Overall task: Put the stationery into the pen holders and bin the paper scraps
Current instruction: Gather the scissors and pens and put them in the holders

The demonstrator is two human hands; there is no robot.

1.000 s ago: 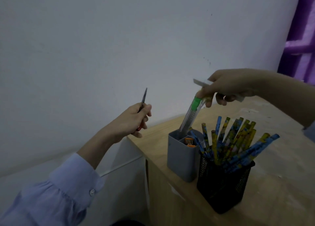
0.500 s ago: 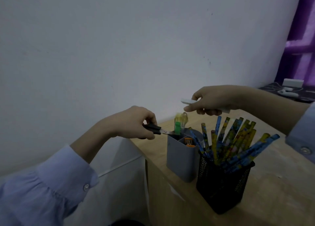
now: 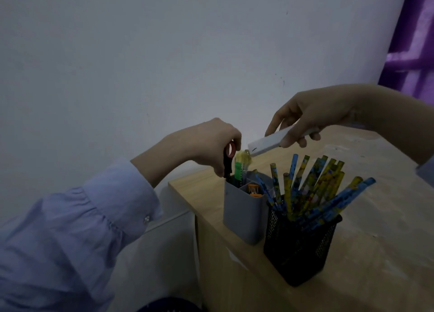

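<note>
A grey plastic pen holder (image 3: 244, 217) stands at the wooden desk's corner. A green and yellow utility knife (image 3: 239, 170) and an orange item sit in it. My left hand (image 3: 211, 142) grips a pair of scissors (image 3: 228, 161) by the black and red handles, blades down inside the grey holder. My right hand (image 3: 310, 119) hovers above and to the right, pinching a flat white stick-shaped object (image 3: 267, 143) that points down-left toward the holder. A black mesh pen holder (image 3: 298, 248) beside it is full of blue and yellow patterned pencils (image 3: 312, 189).
The wooden desk (image 3: 364, 253) runs right and toward me, its left edge just beside the grey holder. A pale wall fills the background. Purple fabric (image 3: 413, 53) hangs at the upper right. My light blue sleeve (image 3: 77, 236) covers the lower left.
My left hand has swung the scissors from pointing sideways to blades-down in the grey holder. My right hand with the white object has moved slightly lower and tilted it down-left.
</note>
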